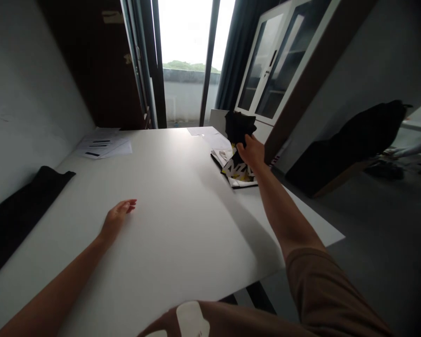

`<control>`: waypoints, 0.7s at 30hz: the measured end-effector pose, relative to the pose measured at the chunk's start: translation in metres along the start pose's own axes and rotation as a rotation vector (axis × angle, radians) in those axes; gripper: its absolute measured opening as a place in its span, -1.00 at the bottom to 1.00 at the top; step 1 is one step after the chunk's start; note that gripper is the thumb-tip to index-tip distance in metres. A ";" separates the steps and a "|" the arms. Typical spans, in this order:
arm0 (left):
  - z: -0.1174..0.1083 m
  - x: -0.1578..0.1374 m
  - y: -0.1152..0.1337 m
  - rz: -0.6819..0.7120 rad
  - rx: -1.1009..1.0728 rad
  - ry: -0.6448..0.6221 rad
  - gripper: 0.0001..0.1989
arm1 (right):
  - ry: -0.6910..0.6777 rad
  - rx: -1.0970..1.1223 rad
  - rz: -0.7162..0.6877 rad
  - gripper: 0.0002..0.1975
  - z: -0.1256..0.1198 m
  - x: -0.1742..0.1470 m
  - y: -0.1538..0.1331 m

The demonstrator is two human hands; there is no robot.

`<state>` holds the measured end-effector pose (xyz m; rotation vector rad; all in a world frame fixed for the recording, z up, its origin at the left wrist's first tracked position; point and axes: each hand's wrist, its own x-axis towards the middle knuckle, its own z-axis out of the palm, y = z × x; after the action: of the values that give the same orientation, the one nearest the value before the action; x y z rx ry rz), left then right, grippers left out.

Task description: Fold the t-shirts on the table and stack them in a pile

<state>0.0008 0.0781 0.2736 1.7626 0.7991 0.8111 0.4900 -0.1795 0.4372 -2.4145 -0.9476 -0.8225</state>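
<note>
At the right side of the white table (154,234), my right hand (252,150) is closed on a crumpled black cloth (239,126), its fingers pinching the edge and part of it standing up above them. Just beneath lies a folded pile of cloth (236,171) in black and white with yellow print; whether the held cloth is part of it I cannot tell. My left hand (117,217) is over the left half of the table, empty, its fingers loosely extended and slightly bent. Whether it touches the surface is unclear.
Paper sheets (103,144) lie at the far left corner, and more papers (210,136) at the far right edge. Dark cloth (28,201) runs along the left side by the wall. Beyond are a sliding glass door (187,93) and a white glass-fronted cabinet (266,70).
</note>
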 end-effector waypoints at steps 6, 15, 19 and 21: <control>0.001 0.000 0.001 -0.028 0.041 0.016 -0.48 | -0.412 -0.123 0.098 -0.58 0.025 0.048 0.066; 0.001 -0.001 0.000 -0.027 0.071 -0.012 -0.48 | -0.560 -0.066 0.305 -0.57 0.087 -0.009 0.108; 0.001 0.000 -0.003 -0.036 0.081 -0.010 -0.51 | -0.432 -0.091 0.520 -0.34 0.094 -0.011 0.122; 0.001 0.001 -0.005 -0.034 0.082 -0.015 -0.51 | -0.502 -0.063 0.633 -0.27 0.096 -0.005 0.130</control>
<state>0.0014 0.0799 0.2688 1.8206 0.8614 0.7512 0.6151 -0.2161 0.3417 -2.7821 -0.2490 -0.0167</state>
